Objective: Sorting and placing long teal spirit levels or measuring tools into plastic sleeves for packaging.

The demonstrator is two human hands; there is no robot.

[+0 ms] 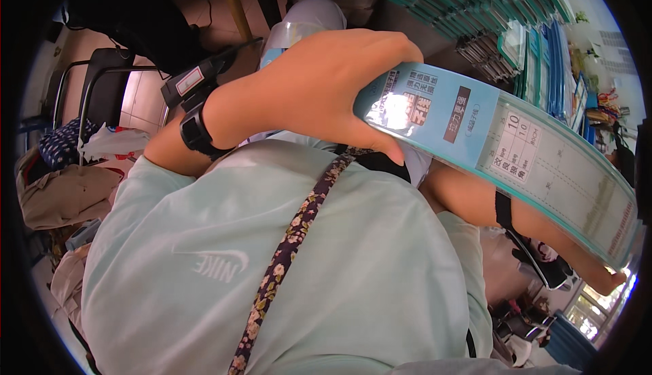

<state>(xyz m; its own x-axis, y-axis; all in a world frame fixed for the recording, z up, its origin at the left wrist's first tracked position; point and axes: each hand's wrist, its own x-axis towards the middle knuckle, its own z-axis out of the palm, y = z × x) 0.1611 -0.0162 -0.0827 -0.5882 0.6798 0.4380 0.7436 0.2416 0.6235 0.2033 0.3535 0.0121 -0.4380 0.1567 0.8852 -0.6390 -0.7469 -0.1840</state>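
A person in a pale green shirt (353, 266), a flowered strap (292, 239) across it, fills the near scene. Far right, racks (475, 1) hold stacked teal-edged packs, stood on edge so many fit. At centre right, one long flat pack (502, 144) is carried level: the left hand (319, 90) wraps its near end, fingers closed over the top and thumb beneath, while the right hand (604, 280) props the far end from below; its finger grip cannot be told.
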